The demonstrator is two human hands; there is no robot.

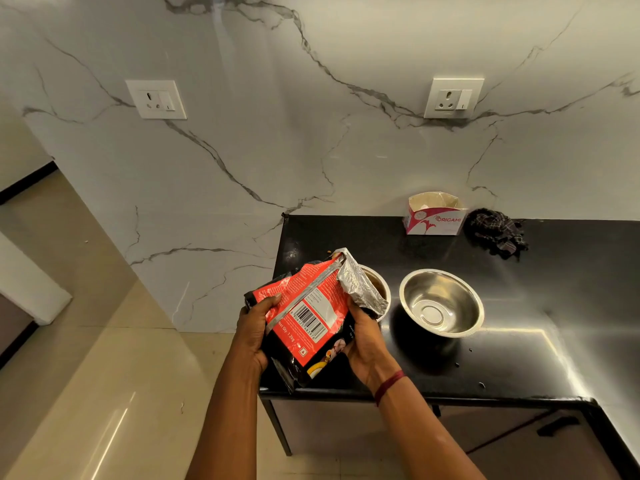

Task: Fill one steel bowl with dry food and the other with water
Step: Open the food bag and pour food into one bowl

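Observation:
A red and black dry food bag (308, 313) is held in both hands above the left end of the black counter (519, 358). My left hand (254, 332) grips its left side and my right hand (365, 341) grips its right side. The bag's open silver top tilts over the left steel bowl (379, 284), which it mostly hides; brown food shows inside that bowl. The right steel bowl (441, 303) stands beside it with nothing in it.
A pink and white tissue box (434, 216) and a dark checked cloth (497, 233) sit at the back of the counter against the marble wall. Two wall sockets (453, 98) are above. The counter's left edge drops to a tiled floor (104, 375).

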